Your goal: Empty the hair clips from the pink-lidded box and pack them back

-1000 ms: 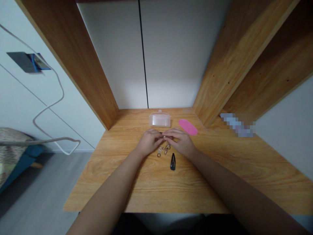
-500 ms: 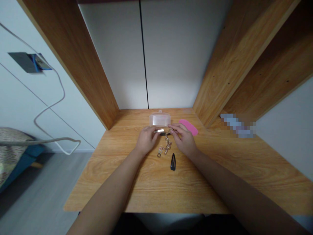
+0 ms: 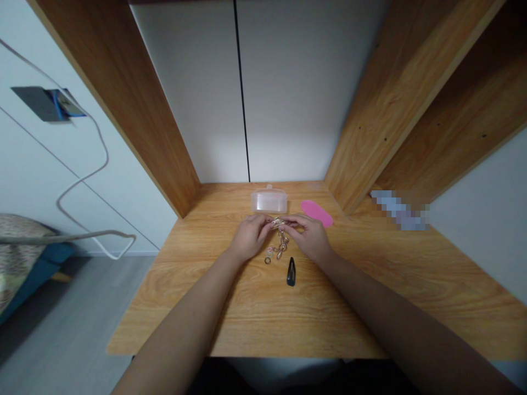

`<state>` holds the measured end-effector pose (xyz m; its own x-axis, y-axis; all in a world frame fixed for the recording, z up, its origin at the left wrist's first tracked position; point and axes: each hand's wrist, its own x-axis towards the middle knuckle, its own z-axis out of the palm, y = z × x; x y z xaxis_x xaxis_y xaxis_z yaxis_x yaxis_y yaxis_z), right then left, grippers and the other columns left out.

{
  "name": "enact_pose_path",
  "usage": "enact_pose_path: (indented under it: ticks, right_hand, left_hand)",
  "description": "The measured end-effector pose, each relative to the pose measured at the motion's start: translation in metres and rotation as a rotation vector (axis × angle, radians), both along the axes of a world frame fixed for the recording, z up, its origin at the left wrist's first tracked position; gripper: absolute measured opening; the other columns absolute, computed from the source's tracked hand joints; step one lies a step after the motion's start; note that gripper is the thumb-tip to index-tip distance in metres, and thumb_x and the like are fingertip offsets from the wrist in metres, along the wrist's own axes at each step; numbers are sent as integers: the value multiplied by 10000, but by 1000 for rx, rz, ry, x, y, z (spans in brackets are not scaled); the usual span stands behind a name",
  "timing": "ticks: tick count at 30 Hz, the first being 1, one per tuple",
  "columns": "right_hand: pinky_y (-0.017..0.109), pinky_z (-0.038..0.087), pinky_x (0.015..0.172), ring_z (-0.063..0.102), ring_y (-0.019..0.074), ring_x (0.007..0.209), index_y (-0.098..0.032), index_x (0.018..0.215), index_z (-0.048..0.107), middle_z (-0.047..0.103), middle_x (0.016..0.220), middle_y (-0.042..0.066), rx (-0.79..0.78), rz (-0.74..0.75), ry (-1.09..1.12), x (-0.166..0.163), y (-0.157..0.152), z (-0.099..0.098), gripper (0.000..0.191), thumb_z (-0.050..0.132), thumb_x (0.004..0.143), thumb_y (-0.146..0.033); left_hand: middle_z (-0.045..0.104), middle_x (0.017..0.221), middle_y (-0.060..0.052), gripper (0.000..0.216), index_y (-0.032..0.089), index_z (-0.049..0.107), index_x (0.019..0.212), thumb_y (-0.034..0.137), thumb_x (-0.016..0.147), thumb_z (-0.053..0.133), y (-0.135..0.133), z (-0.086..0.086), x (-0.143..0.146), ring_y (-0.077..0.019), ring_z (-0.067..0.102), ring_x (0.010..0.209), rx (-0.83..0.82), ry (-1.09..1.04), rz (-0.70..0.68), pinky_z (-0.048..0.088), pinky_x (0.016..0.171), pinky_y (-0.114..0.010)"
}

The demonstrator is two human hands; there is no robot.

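Note:
My left hand [image 3: 249,237] and my right hand [image 3: 308,235] meet fingertip to fingertip over the wooden desk. Pinched between them are small shiny gold-coloured metal pieces [image 3: 277,221], which look like hair clips; fingers cover part of them. Just below lies a little heap of gold-coloured jewellery [image 3: 282,244] with links and loops. A small dark ring [image 3: 267,260] is beside it at the lower left. Closer to me rests a black snap hair clip [image 3: 291,271]. Beyond my fingers stands a translucent plastic box [image 3: 269,202], and a pink oval lid-like piece [image 3: 317,213] lies to its right.
The wooden desk [image 3: 255,323] ends at a white back panel [image 3: 288,109], between wooden side boards [image 3: 370,120]. A blurred-out item [image 3: 399,211] lies at the right. On the left a white cable [image 3: 102,142] hangs along the wall.
My hands have come together, bringing the shiny clip in the left fingers against the small gold-coloured piece in the right. The things on the desk stay where they were.

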<state>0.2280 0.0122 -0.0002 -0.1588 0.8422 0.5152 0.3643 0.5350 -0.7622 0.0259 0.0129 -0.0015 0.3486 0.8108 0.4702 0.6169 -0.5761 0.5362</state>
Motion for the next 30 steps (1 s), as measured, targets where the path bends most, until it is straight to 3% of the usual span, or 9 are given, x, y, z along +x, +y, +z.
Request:
enact_pose_path:
  ticks: [14,21,30]
  right_hand:
    - [377,633,809,758,229,823,-226,1012,779,796,944,66,-64,-28,74,3,5,-7,259,753,828,-407]
    - [353,634,778,753,214,783,-210,932,771,793,885,64,-80,-27,120,1,3,-3,212,757,821,-390]
    - [344,614,750,732,207,765,-214,943,770,783,905,65,-84,-23,92,1,4,-5,232,736,839,-419]
  left_hand:
    - [752,963,-67,315,228,685,1239,258,969,524,-6,5,-2,-210,677,887,1,10,-107,513,859,-350]
    - [737,878,-52,360,240,689,1248,350,907,656,-5,5,-1,-199,646,801,-3,36,-97,494,785,-323]
    - [737,868,-57,328,252,684,1267,351,985,549,-5,6,-1,-185,634,772,18,130,-73,472,771,-312]
